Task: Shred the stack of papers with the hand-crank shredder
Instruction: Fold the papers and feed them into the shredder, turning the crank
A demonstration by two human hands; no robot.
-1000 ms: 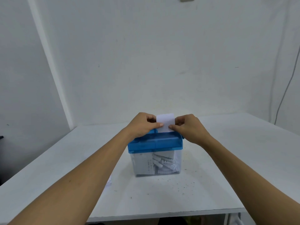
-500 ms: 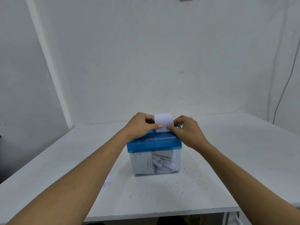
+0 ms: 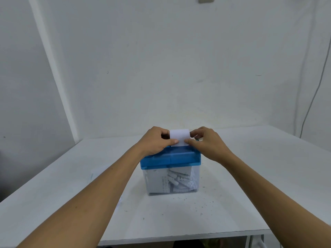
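A hand-crank shredder with a blue lid (image 3: 170, 157) and a clear bin (image 3: 195, 178) stands in the middle of the white table (image 3: 250, 185). White paper strips and curls fill the bin. A small white sheet (image 3: 179, 137) stands upright at the top of the lid. My left hand (image 3: 155, 140) pinches its left edge and my right hand (image 3: 206, 142) pinches its right edge. The crank is hidden behind my right hand. Part of a paper stack (image 3: 94, 173) shows on the table beside my left forearm.
White walls close the table in at the back and left. A thin cable (image 3: 311, 97) runs down the right wall. Small dark specks lie on the table in front of the shredder. The table's front edge (image 3: 179, 236) is near me.
The sheet and both hands have stayed at the top of the shredder; my right fingers have shifted slightly along the sheet's right edge. The view has drifted a little.
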